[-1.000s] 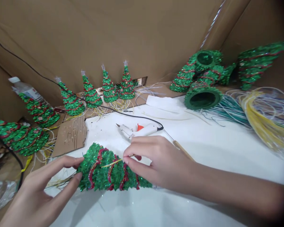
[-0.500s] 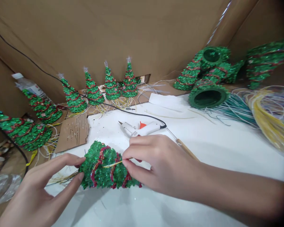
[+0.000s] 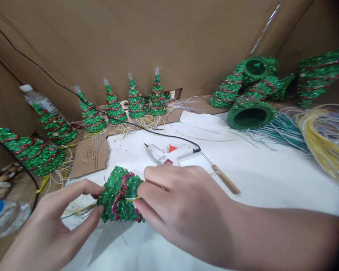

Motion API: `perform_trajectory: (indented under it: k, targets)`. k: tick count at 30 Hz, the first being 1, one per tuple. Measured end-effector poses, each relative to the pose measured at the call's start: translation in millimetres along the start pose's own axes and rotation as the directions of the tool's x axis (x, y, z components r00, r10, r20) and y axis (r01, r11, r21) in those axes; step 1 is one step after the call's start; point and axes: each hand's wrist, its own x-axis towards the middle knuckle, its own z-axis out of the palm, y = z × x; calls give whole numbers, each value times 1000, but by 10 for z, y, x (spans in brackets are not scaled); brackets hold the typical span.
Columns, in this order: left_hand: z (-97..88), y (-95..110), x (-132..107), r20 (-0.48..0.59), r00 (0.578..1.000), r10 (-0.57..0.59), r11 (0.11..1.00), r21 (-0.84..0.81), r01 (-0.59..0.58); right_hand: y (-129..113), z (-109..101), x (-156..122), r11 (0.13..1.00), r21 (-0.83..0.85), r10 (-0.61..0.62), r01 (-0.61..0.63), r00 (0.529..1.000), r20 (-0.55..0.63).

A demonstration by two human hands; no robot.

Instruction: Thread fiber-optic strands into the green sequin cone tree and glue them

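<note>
A green glitter tree with red trim (image 3: 119,195) lies on its side on the white table (image 3: 260,180). My left hand (image 3: 53,226) pinches its wide base end between thumb and fingers, where thin yellow wires trail out. My right hand (image 3: 180,207) covers the tree's narrow end and pinches a thin yellow wire (image 3: 132,198) against the tree. Most of the tree's top half is hidden under my right hand.
A white glue gun (image 3: 172,153) with a black cord and a wooden-handled awl (image 3: 224,180) lie just behind my hands. Several finished small trees (image 3: 135,101) stand along the cardboard wall. Larger green cones (image 3: 248,113) and wire bundles (image 3: 319,139) sit at right. A plastic bottle (image 3: 5,218) lies at left.
My right hand has slid left along the tree toward my left hand, covering more of it. The yellow wire showing between the hands has shortened.
</note>
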Motion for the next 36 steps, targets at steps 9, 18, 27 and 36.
perform_trajectory:
  k: [9, 18, 27, 36]
  targets:
    - [-23, 14, 31, 53, 998, 37, 997, -77, -33, -22, 29, 129, 968, 222, 69, -117, 974, 214]
    - [-55, 99, 92, 65, 998, 14, 993, -115, -6, -65, 66, 65, 999, 30, 43, -45, 996, 74]
    - [-112, 159, 150, 126, 992, -29, 976, -209, 55, -109, 257, 20, 998, -16, -63, 64, 996, 59]
    - [-136, 79, 225, 233, 970, -69, 906, -394, 159, -79, 184, -79, 973, 232, 1, -23, 995, 97]
